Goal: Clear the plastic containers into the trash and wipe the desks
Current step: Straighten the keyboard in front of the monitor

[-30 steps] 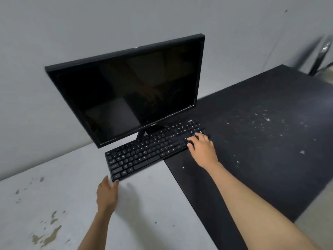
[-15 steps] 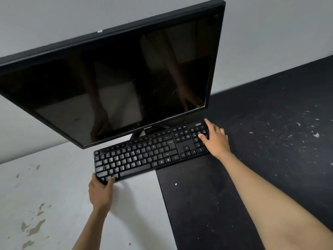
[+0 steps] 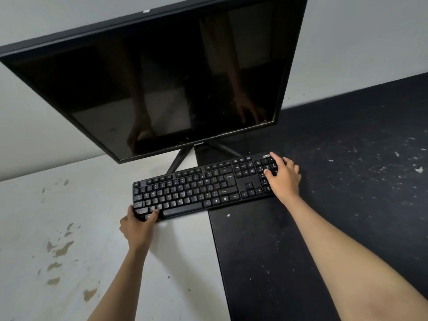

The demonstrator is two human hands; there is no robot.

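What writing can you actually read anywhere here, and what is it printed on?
"M-TECH", partly hidden by a finger: top right corner of the keyboard, beside the right hand.
Single key letters such as "Y", "U", "I", "O", "P", "H", "J": the keyboard's keys; the smaller key legends are too blurred to read.
A small logo: bottom bezel of the monitor; too small to read.

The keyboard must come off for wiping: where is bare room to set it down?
Free: the white desk left of the left hand, stained only, and the black desk right of the right hand, speckled with crumbs. Crowded: under the monitor, where its stand meets the keyboard.
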